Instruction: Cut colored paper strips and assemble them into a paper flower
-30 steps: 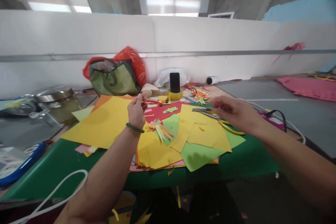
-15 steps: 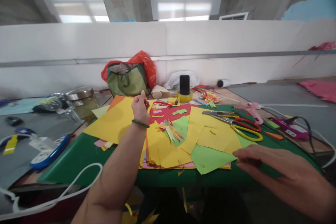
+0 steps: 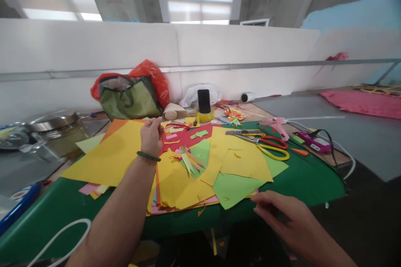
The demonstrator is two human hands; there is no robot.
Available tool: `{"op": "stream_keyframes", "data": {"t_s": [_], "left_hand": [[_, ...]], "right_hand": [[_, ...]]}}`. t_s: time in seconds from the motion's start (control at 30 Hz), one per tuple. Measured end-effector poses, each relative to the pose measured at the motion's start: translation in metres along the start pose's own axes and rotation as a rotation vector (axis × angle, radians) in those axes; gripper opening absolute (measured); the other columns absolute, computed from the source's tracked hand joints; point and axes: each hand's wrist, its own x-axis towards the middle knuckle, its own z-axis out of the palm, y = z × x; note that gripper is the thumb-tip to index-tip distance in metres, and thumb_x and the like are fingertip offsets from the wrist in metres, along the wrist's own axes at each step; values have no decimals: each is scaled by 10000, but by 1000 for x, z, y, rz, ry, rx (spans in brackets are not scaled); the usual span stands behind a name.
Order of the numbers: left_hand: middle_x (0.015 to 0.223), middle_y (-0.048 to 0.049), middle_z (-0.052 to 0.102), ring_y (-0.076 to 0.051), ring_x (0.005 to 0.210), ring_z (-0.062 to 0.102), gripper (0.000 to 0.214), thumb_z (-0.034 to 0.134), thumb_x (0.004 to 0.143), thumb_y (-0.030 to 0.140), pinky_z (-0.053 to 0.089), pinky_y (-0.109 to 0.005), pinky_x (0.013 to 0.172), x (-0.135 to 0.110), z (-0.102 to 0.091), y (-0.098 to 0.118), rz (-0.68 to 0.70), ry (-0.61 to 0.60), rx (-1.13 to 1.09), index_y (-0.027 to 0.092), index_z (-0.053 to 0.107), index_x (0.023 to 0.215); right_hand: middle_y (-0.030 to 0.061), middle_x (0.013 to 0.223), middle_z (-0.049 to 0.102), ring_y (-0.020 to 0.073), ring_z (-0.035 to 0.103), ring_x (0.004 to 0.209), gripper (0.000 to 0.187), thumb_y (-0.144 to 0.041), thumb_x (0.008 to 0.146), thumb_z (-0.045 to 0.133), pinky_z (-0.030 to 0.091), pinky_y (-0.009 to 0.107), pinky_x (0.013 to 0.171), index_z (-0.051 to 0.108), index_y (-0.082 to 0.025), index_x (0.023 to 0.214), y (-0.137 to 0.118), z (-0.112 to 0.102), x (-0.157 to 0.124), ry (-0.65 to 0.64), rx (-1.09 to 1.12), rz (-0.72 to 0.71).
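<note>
White wall (image 3: 250,48) backs green mat (image 3: 303,181); left fingers (image 3: 155,125) curl, contents unclear; right fingers (image 3: 272,197) sit apart, empty.

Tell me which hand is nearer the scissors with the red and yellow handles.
Right. The right hand is on the near side of the scissors, apart from them; the left hand is farther away, off to their left.

Left hand (image 3: 152,137) extends farther forward than right hand (image 3: 283,212).
</note>
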Motion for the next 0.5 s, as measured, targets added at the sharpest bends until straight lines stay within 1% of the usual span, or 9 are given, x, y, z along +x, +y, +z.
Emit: {"op": "stream_keyframes", "data": {"t_s": [0.07,0.13,0.23,0.27,0.3,0.33,0.4,0.47,0.5], "left_hand": [[446,94,472,-23,404,410,233,752,499,177,325,-113,391,0,0,0,-6,9,18,180,533,580],[453,92,483,-22,405,413,227,758,497,174,324,-109,385,-1,0,0,-7,15,36,178,554,597],[458,90,483,-24,411,416,236,771,510,204,324,-109,381,-1,1,-1,1,1,37,177,553,597],[461,90,481,-23,413,418,240,772,514,214,326,-108,383,-1,1,-1,6,-4,32,177,549,596],[464,91,481,-23,415,418,243,770,518,222,328,-108,385,-1,1,-1,10,-12,28,176,544,595],[468,91,481,-22,415,419,244,765,522,226,331,-108,388,-1,1,-2,13,-21,27,175,537,591],[473,94,480,-21,414,419,241,752,527,227,336,-109,395,-1,1,-3,12,-33,36,173,524,585],[476,97,480,-20,408,415,236,747,525,225,335,-113,398,-1,1,-4,5,-24,54,169,527,590],[479,98,484,-19,404,413,235,750,520,224,332,-116,398,-1,1,-5,2,-14,62,167,535,598]], "right_hand": [[14,732,710,142,654,621,176,-282,863,510,505,201,560,679,-240,886,-4,0,-4,-145,43,97],[5,720,707,138,649,621,161,-239,802,565,482,187,548,700,-237,890,-8,8,-9,-381,108,183],[-6,721,718,160,667,650,236,-190,696,649,465,190,538,728,-241,912,8,41,-23,-700,190,261],[0,728,723,180,673,655,247,-180,673,652,477,211,543,734,-235,900,22,57,-31,-720,153,295],[18,740,730,203,679,664,244,-156,679,614,502,245,574,740,-223,877,40,74,-41,-689,79,337],[48,842,743,234,692,764,274,-131,702,562,530,291,674,742,-213,891,62,91,-52,-579,-21,352],[104,1047,724,297,659,992,346,-141,753,492,502,407,888,733,-204,993,113,122,-76,-319,-213,381],[146,1165,680,361,598,1114,381,-228,769,507,457,510,959,710,-180,1087,164,146,-99,-184,-317,433],[156,1223,648,368,560,1172,407,-267,804,476,437,530,986,689,-166,1136,186,156,-109,-118,-339,433]]}}
